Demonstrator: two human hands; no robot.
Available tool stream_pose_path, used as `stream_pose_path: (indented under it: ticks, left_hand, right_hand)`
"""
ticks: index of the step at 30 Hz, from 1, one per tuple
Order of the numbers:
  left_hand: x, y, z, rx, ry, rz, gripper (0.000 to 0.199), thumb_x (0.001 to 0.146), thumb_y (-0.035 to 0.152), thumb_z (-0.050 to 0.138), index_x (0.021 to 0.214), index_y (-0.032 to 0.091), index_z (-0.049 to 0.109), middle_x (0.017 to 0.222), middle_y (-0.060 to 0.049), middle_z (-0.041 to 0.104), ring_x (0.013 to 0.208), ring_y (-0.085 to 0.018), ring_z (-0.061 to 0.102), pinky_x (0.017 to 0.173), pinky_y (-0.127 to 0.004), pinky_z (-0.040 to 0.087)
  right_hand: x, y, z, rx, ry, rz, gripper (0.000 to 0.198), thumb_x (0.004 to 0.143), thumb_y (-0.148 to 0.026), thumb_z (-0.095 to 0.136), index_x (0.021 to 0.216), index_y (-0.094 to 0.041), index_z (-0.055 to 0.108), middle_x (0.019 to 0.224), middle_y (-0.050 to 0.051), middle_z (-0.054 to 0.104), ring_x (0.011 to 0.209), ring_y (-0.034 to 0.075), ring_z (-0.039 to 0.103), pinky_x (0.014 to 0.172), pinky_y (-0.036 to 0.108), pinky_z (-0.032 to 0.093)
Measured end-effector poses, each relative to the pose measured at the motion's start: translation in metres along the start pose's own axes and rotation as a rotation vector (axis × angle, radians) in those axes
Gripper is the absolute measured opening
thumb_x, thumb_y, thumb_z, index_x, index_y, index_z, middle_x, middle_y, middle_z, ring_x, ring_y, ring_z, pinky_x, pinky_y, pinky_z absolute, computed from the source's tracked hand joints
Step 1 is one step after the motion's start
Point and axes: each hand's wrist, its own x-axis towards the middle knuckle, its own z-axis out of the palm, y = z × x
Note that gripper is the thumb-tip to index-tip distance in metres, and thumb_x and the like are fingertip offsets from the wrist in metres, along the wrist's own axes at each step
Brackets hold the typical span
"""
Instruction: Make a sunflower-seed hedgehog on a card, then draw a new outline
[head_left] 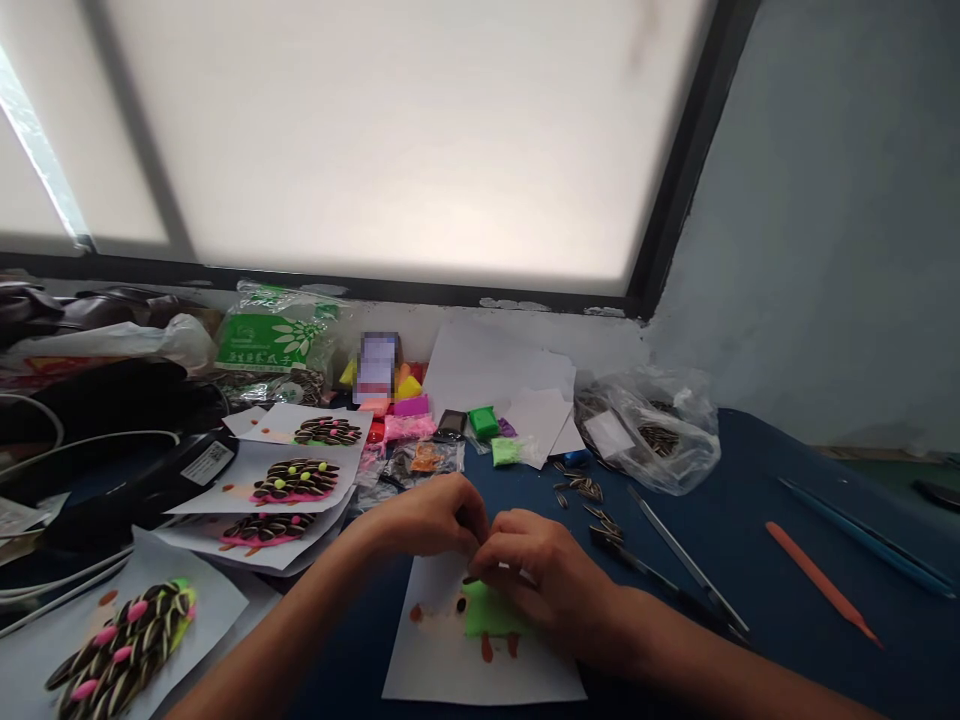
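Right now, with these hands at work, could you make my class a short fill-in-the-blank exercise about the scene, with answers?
1. Beneath the left hand and right hand, the sheet bears a patch coloured bright ____.
2. Below that patch, ____ reddish-brown strips are visible.
3. On the picture at bottom left, the dots are ____.
4. The clear bag at right holds many ____.

Missing words: green; two; pink; seeds.

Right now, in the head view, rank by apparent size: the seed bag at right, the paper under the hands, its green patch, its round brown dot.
1. Paper, partly covered
2. Seed bag
3. Green patch
4. Round brown dot
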Motion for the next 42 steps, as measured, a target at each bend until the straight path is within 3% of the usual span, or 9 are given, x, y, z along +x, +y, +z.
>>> stream_pose_path:
  ticks: [20, 42]
  left_hand:
    - [-0.0026, 0.0039, -0.0003, 0.020, 0.012, -0.013, 0.015, 0.063, 0.016, 0.064, 0.074, 0.016, 0.074, 0.062, 0.004, 0.062, 0.058, -0.011, 0.051, 0.047, -0.019, 0.033]
    - [-0.0028, 0.0037, 0.0003, 0.018, 0.011, -0.036, 0.016, 0.064, 0.015, 0.063, 0.075, 0.016, 0.073, 0.067, 0.002, 0.067, 0.062, -0.013, 0.056, 0.049, -0.019, 0.036]
  right_hand:
    - [-0.0011, -0.0041, 0.0008, -0.102, -0.046, -0.050, 0.019, 0.085, -0.007, 0.056, 0.088, -0.018, 0.072, 0.089, 0.005, 0.066, 0.082, 0.016, 0.058, 0.070, 0.025, 0.043]
    - [-0.0004, -0.0021, 0.0063, -0.311, -0.126, -0.089, 0.013, 0.086, -0.013, 0.056, 0.080, -0.017, 0.067, 0.084, 0.005, 0.062, 0.076, 0.016, 0.052, 0.066, 0.026, 0.040]
